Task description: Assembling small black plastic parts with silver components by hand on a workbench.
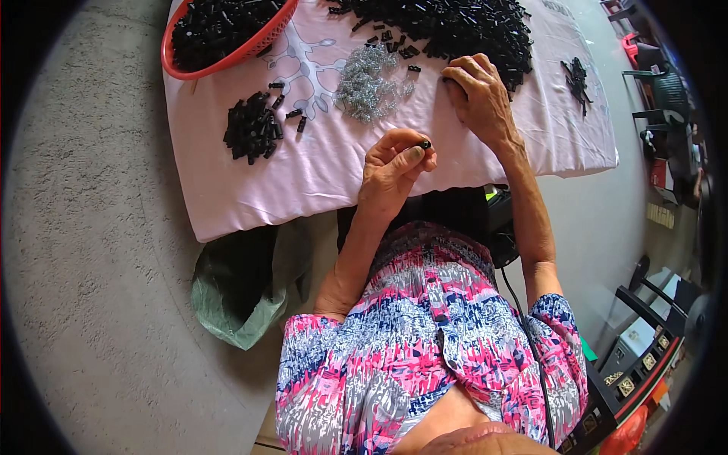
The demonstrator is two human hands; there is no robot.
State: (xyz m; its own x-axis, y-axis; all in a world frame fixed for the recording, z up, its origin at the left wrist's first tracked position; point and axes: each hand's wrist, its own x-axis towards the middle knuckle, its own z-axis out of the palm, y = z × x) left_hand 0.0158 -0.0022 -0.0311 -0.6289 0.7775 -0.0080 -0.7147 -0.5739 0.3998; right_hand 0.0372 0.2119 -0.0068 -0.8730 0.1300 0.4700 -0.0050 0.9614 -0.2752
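My left hand is over the table's near edge, its thumb and fingers pinching a small black cylindrical plastic piece. Farther right, my right hand rests by the near side of a large heap of black plastic pieces. Its fingers curl down toward the cloth, and their tips are partly hidden, so what they hold is unclear. Between the hands and the heap lies a pile of tiny silvery, wire-like pieces, perhaps springs. To its left sits a smaller pile of short black pieces, with a few loose ones beside it.
A red plastic basket of black pieces stands at the far left of the pink cloth-covered table. Thin black pieces lie at the right. Below the left edge hangs a green bag. A dark cable runs down my right side.
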